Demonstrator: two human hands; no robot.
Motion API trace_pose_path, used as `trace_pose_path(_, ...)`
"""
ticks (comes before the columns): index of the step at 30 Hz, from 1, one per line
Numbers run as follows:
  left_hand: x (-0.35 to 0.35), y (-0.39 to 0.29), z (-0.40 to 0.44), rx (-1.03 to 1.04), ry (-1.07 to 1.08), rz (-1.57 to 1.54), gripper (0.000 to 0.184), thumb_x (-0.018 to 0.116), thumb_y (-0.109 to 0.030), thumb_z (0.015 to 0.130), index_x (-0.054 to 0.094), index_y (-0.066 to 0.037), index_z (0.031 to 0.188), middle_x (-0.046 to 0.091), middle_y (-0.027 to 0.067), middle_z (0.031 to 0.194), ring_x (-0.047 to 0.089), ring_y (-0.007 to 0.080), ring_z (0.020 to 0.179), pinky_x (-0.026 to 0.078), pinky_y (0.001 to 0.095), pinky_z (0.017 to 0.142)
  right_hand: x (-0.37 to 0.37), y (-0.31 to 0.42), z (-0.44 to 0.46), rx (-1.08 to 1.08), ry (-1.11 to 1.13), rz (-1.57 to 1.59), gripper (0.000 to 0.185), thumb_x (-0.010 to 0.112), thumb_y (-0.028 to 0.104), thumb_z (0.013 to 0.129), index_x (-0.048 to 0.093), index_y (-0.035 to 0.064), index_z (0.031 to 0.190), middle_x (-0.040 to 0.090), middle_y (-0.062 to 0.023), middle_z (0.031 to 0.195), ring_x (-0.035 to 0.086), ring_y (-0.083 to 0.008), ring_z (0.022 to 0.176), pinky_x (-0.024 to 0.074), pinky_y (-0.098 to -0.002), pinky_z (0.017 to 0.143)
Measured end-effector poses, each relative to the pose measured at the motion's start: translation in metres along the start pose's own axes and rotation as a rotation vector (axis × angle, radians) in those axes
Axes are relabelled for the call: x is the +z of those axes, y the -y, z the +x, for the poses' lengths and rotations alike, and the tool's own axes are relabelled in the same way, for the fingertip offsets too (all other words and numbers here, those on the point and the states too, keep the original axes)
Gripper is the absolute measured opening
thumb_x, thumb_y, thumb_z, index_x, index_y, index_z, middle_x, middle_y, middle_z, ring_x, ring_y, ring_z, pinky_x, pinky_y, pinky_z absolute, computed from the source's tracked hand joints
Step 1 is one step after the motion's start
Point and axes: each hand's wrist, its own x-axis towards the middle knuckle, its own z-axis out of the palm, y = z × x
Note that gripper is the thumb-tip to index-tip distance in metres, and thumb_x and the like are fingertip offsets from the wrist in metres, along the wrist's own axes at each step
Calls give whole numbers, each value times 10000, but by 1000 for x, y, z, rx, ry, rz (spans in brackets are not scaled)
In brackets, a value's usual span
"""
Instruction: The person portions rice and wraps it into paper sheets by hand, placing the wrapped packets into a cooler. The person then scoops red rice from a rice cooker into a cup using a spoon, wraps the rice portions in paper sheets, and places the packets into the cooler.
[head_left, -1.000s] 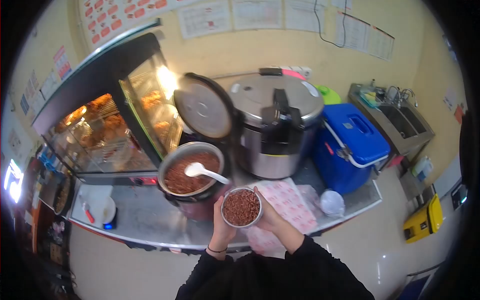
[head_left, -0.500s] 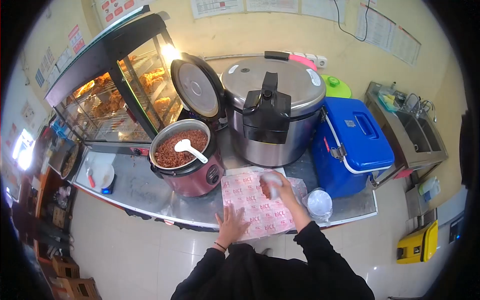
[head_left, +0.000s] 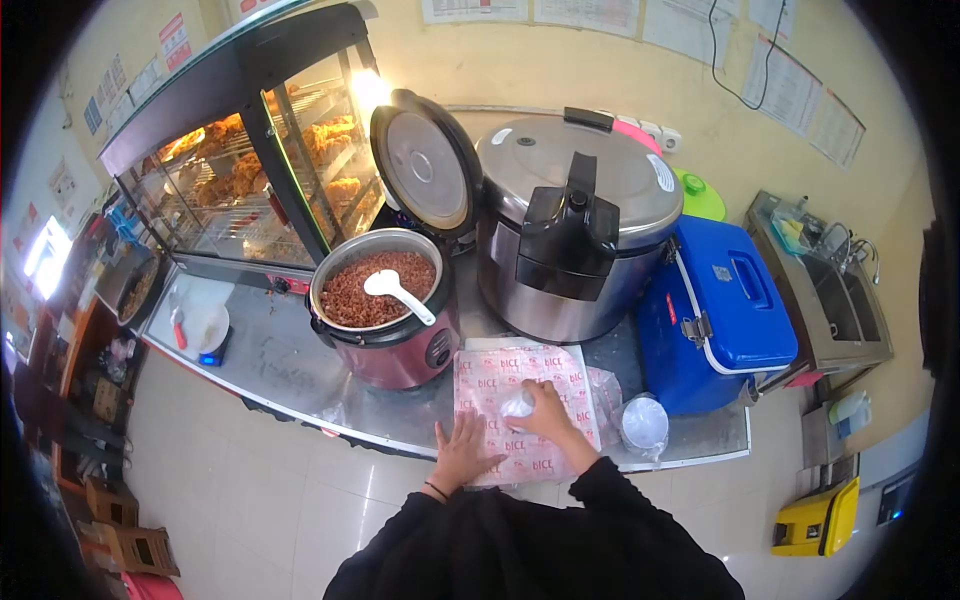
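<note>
My left hand (head_left: 466, 452) lies flat with spread fingers on the lower left of a stack of pink-printed wrapping paper (head_left: 492, 378). In my right hand (head_left: 550, 420) is a small whitish cup (head_left: 517, 404), gripped from above and mouth down at the middle of the sheet. What the cup contains is hidden. To the left stands an open pink rice cooker (head_left: 385, 362) full of reddish-brown rice (head_left: 350, 295), with a white rice paddle (head_left: 400, 293) resting on top. A round white container in clear plastic (head_left: 644, 424) sits right of the paper.
A large steel rice cooker (head_left: 560, 245) with its lid down stands behind the paper. Right of it is a blue cooler box (head_left: 735, 290). At left are a glass warmer (head_left: 230, 180) with fried chicken and a small scale (head_left: 208, 335). The counter's metal edge (head_left: 340, 430) runs in front.
My right hand has moved down and left with the cup, turning it mouth down onto the paper; rice showed at its mouth before. My left hand stays flat. The view has shifted slightly.
</note>
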Motion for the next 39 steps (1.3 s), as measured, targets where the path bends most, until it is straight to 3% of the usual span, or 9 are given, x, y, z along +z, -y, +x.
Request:
trace_pose_path(5, -1, 7, 0, 36, 23, -56, 839, 522, -622, 679, 378, -30, 1256, 274, 164, 1356, 198, 297, 1285, 64, 623, 961, -12, -43, 15, 164, 62, 649, 602, 769, 297, 609, 489, 60, 1086, 542, -125, 980, 523, -212, 918, 422, -311, 781)
trace_pose_path(9, -5, 7, 2, 17, 64, -81, 878, 538, -615, 672, 313, -36, 1292, 234, 170, 1372, 171, 305, 1292, 49, 620, 965, -39, -70, 6, 405, -213, 908, 609, 748, 299, 638, 460, 54, 1115, 526, -132, 1047, 493, -204, 991, 401, -318, 823)
trace_pose_path(12, -20, -7, 12, -22, 66, -9, 937, 533, -627, 668, 227, -39, 1329, 213, 172, 1379, 158, 307, 1293, 52, 619, 965, -55, -91, -5, 338, -556, 376, 634, 745, 312, 620, 454, 50, 1119, 479, -182, 1109, 465, -276, 1034, 382, -364, 846)
trace_pose_path(20, 7, -6, 17, 48, 63, -43, 974, 515, -641, 673, 162, -37, 1350, 236, 151, 1373, 195, 303, 1279, 73, 624, 961, -62, -93, -21, 179, -732, -697, 548, 646, 298, 674, 477, 4, 1105, 439, -210, 1147, 390, -365, 1082, 309, -483, 894)
trace_pose_path(23, 2, -2, 18, 73, 82, -33, 960, 512, -643, 675, 192, -29, 1340, 245, 149, 1369, 199, 292, 1280, 76, 626, 960, -62, -68, 1, -219, -473, -544, 466, 564, 182, 733, 461, 5, 1152, 476, -192, 1138, 389, -356, 1113, 258, -465, 965)
trace_pose_path(26, 1, -2, 17, 78, 70, -15, 943, 509, -646, 674, 226, -31, 1330, 253, 143, 1368, 195, 287, 1284, 68, 638, 952, -27, -93, 18, -327, -144, -380, 469, 493, 60, 731, 428, 5, 1193, 482, -186, 1165, 395, -336, 1145, 210, -445, 1012)
trace_pose_path(31, -3, 1, 18, 44, 150, -6, 908, 504, -657, 668, 281, -62, 1317, 270, 128, 1365, 192, 267, 1290, 52, 666, 931, -13, -109, 13, -181, -114, -463, 555, 464, 1, 711, 365, 43, 1256, 459, -201, 1202, 426, -293, 1141, 237, -431, 1011)
trace_pose_path(35, -38, 3, 71, -54, 306, -142, 695, 538, -474, 735, 334, -111, 1290, 344, 119, 1319, 280, 259, 1245, 124, 644, 935, -13, -105, 10, -154, -181, -369, 503, 477, 8, 723, 436, 85, 1218, 533, -170, 1123, 476, -265, 1098, 262, -433, 996)
trace_pose_path(39, -31, -14, 132, 307, -145, -92, 557, 592, -324, 727, 424, -94, 1206, 460, 118, 1210, 395, 248, 1161, 212, 518, 981, -6, -109, 8, -207, -397, -100, 369, 509, 9, 739, 544, 76, 1101, 606, -130, 989, 513, -265, 1050, 269, -430, 991)
